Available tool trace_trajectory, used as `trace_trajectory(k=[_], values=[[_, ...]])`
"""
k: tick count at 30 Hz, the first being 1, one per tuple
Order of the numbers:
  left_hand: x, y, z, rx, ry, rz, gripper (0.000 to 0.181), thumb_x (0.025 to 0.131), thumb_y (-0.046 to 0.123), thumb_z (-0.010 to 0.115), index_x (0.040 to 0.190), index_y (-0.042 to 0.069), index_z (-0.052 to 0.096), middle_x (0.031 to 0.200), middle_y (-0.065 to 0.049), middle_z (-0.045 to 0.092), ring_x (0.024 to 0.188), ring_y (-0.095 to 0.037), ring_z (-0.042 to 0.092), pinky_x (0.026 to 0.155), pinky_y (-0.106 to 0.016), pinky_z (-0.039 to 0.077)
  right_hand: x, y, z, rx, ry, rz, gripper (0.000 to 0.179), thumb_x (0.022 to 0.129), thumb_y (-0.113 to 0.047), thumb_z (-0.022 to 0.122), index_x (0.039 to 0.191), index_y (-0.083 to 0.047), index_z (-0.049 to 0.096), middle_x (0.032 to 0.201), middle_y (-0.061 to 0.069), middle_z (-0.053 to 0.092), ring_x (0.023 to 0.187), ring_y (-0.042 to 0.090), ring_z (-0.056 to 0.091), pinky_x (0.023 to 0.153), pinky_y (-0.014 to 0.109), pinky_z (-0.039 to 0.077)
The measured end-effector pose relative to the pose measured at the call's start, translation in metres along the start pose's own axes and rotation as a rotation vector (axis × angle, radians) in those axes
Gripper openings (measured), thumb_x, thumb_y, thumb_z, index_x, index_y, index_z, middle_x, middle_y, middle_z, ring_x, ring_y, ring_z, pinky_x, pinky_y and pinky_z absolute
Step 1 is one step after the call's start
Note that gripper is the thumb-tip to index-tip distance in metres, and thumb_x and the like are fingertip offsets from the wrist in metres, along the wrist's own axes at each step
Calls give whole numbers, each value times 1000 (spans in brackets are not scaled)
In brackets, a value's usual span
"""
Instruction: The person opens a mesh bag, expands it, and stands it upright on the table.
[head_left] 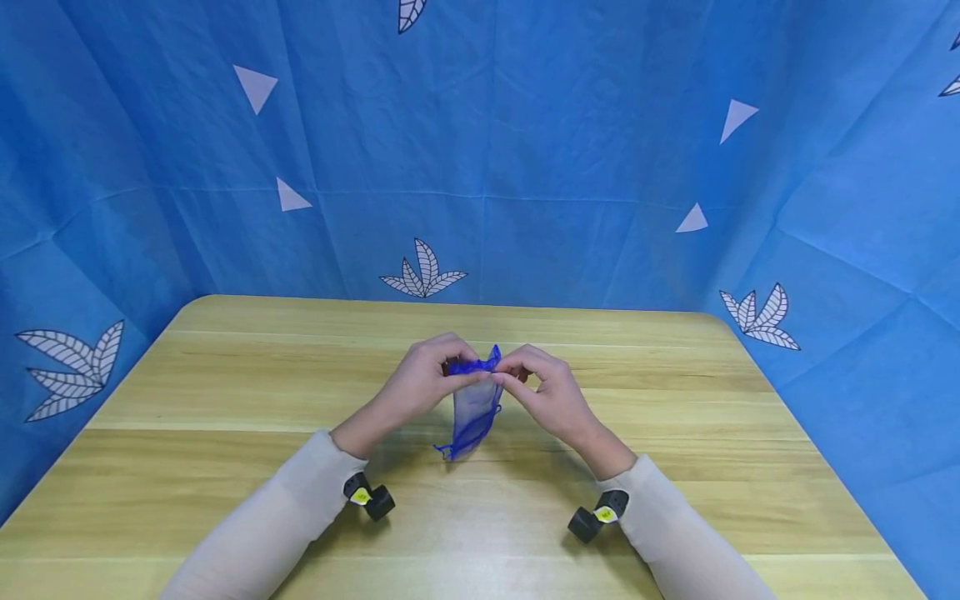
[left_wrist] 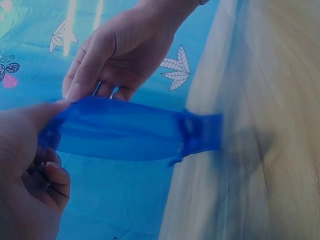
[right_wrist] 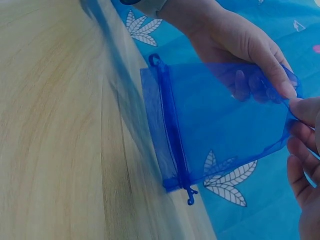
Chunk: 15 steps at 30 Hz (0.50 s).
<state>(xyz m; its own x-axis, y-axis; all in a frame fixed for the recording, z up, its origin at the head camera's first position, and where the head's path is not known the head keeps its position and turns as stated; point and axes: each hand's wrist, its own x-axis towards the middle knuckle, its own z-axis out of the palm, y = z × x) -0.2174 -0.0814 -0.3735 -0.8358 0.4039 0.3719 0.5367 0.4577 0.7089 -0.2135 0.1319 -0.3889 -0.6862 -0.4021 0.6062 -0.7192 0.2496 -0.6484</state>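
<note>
A sheer blue organza drawstring bag hangs between the two hands over the table. Its closed end is up and its gathered drawstring band points down, with small cord loops at both sides. The left hand pinches the upper edge between thumb and fingers. Close beside it, the right hand pinches the same edge, the two thumb tips almost meeting. Through the thin mesh in the right wrist view, the left hand's curled fingers show. No contents are visible in the bag.
A light wood-grain table lies beneath the hands. Blue cloth with white leaves and triangles hangs behind it and at both sides. Small black cameras are strapped to both wrists, over pale sleeves.
</note>
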Motion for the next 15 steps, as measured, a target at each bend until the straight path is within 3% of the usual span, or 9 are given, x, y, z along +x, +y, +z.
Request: trace_trajectory(k=[9, 15], values=[[0, -1, -2, -43, -76, -1, 13, 89, 27, 74, 96, 17, 68, 85, 5, 58, 68, -14, 52, 56, -27, 46, -1, 6, -1, -6, 13, 24, 10, 91, -2, 68, 95, -10, 70, 86, -3, 64, 75, 13, 54, 66, 28, 46], [-1, 0, -4, -85, -139, -17, 29, 86, 36, 76, 106, 18, 65, 89, 4, 58, 69, -16, 53, 55, -28, 46, -1, 5, -2, -12, 28, 46, 10, 90, 3, 67, 94, -6, 69, 86, 2, 65, 75, 13, 54, 66, 28, 46]])
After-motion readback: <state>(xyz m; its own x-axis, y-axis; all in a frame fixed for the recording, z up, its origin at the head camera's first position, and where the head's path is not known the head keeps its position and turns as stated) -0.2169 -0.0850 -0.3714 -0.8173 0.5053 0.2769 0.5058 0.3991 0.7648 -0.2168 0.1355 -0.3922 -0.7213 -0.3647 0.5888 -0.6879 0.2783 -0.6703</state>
